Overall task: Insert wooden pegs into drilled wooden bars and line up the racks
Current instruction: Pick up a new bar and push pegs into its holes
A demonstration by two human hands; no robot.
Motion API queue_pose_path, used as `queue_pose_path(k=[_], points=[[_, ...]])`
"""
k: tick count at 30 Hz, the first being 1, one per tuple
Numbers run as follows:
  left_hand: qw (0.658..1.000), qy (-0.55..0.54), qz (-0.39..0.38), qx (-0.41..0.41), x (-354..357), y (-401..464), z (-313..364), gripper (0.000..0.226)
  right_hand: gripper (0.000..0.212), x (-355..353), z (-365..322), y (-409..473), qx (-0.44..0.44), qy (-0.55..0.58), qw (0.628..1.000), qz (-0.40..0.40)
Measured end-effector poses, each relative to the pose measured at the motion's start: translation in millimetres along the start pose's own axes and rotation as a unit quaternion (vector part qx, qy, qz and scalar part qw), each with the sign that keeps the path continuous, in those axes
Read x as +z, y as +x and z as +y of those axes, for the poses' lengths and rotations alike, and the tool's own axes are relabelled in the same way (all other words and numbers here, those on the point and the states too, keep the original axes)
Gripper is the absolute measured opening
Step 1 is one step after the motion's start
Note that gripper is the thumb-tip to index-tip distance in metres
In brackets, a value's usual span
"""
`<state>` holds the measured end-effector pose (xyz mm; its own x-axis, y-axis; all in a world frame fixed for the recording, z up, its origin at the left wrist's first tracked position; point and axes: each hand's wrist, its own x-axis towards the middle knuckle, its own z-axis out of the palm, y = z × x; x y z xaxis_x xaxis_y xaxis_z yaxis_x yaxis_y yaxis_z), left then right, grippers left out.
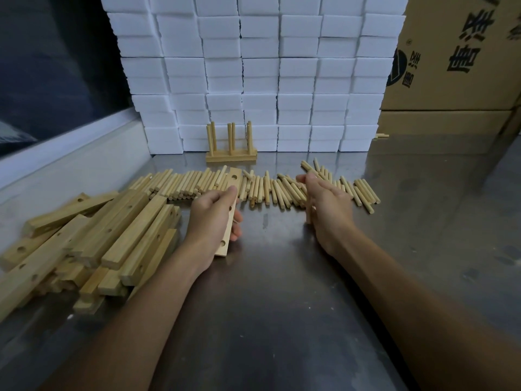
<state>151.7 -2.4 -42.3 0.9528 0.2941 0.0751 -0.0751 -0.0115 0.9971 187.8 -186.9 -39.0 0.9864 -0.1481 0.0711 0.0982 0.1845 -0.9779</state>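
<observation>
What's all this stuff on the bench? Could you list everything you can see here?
Finished rack: one, pale wood, upright pegs, by the white blocks.
Loose pegs: too many to count, pale wood, in a row across the table.
Drilled bars: a pile, pale wood, on the left.
Held bar: one, pale wood, three holes showing.
White blocks: a stacked wall, at the back.
Cardboard boxes: brown, printed, back right.
Table: one, shiny grey metal.
Left hand: grips the held bar.
Right hand: curled round a peg at the peg row.
</observation>
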Motion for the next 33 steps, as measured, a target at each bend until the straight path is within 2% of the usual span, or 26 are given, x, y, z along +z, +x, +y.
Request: queue_pose_path(k=[5,12,18,25,27,30,33], points=[[1.000,0.000,-0.004,0.004,-2.4,0.8,1.2,0.020,0.031,-0.8,1.1,-1.0,0.000,0.043,0.998,-0.048],[0.999,-0.030,-0.016,0.000,-2.4,1.4,2.4,0.006,0.008,-0.6,3.3,-1.2,-0.016,0.005,0.995,-0.096],[0.999,-0.031,-0.017,0.001,-2.2,2.5,1.2,0.005,0.038,6.8,6.4,-4.7,-0.065,-0.138,0.982,-0.112],[0.999,-0.031,-0.022,0.002,-2.3,2.2,1.1,0.007,0.049,9.4,11.0,-0.9,-0.057,-0.116,0.986,-0.108],[0.999,-0.026,-0.028,0.007,-2.1,1.8,1.4,0.009,0.044,10.5,11.2,-1.1,-0.098,-0.155,0.978,-0.100],[0.999,-0.017,-0.034,0.015,-0.5,0.3,3.0,0.017,0.032,12.1,10.0,-6.0,-0.208,-0.218,0.948,-0.098],[0.998,-0.009,-0.063,0.030,3.3,-2.9,5.0,0.022,0.028,12.9,10.9,-9.5,-0.246,-0.223,0.938,-0.098]])
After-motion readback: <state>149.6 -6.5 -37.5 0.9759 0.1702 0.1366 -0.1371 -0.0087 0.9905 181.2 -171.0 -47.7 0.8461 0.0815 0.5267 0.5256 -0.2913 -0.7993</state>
